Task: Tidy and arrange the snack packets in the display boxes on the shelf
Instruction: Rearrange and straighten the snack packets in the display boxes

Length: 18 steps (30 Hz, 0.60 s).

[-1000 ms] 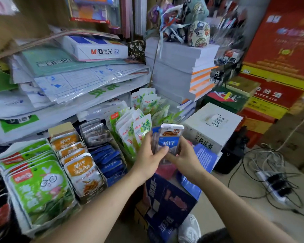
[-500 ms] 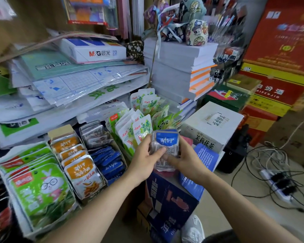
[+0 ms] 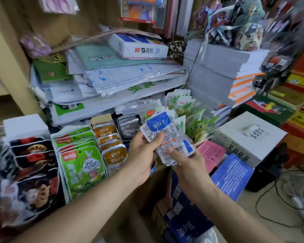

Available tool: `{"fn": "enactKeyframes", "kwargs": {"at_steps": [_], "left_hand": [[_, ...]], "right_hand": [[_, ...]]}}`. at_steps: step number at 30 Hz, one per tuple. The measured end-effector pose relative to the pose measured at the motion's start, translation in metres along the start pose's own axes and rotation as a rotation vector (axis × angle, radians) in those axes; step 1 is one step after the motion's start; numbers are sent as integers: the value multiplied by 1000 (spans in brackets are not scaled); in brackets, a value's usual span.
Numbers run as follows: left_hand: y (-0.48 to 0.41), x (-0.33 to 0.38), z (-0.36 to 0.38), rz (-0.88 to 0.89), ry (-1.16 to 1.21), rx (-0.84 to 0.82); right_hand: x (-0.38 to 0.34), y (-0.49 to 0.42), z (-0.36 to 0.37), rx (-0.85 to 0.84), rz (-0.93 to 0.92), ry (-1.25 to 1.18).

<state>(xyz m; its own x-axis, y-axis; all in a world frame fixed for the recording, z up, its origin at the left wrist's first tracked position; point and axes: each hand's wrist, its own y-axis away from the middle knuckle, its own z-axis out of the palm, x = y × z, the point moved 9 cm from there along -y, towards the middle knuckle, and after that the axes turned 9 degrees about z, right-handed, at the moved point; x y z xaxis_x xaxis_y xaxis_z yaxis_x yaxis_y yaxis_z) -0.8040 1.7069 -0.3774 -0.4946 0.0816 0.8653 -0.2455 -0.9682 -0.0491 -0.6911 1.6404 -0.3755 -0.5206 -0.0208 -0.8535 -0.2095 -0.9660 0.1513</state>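
Observation:
Both hands hold a small stack of blue-and-clear snack packets [image 3: 167,135] in front of the shelf. My left hand [image 3: 142,155] grips the stack's left edge with the thumb on top. My right hand [image 3: 184,160] pinches its lower right end. The stack is tilted, blue label up and to the left. Behind and left of it stand display boxes: orange-label packets [image 3: 111,144], big green rabbit packets [image 3: 81,162], dark red-and-black packets [image 3: 30,165] and silvery packets [image 3: 128,125]. Small green packets [image 3: 186,109] stand loose behind the stack.
Piles of plastic-wrapped paper [image 3: 112,79] and a white ream stack [image 3: 216,71] fill the shelf above. A white tea box [image 3: 249,135] sits right, a dark blue carton [image 3: 181,204] below my hands, and cables [image 3: 288,199] on the floor at right.
The view has swung left, showing more boxes on the left. The packet stack has tilted from upright to slanting, and my hands have shifted their hold along it.

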Motion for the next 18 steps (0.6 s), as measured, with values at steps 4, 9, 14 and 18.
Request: {"fn": "enactKeyframes", "kwargs": {"at_steps": [4, 9, 14, 18], "left_hand": [[-6, 18, -22, 30, -158, 11], [-18, 44, -47, 61, -380, -32], [-17, 96, -70, 510, -1135, -91], [-9, 54, -50, 546, -1738, -478]], "right_hand": [[8, -6, 16, 20, -3, 33], [-19, -21, 14, 78, -136, 334], [-53, -18, 10, 91, -295, 816], [-65, -8, 4, 91, -345, 1043]]}}
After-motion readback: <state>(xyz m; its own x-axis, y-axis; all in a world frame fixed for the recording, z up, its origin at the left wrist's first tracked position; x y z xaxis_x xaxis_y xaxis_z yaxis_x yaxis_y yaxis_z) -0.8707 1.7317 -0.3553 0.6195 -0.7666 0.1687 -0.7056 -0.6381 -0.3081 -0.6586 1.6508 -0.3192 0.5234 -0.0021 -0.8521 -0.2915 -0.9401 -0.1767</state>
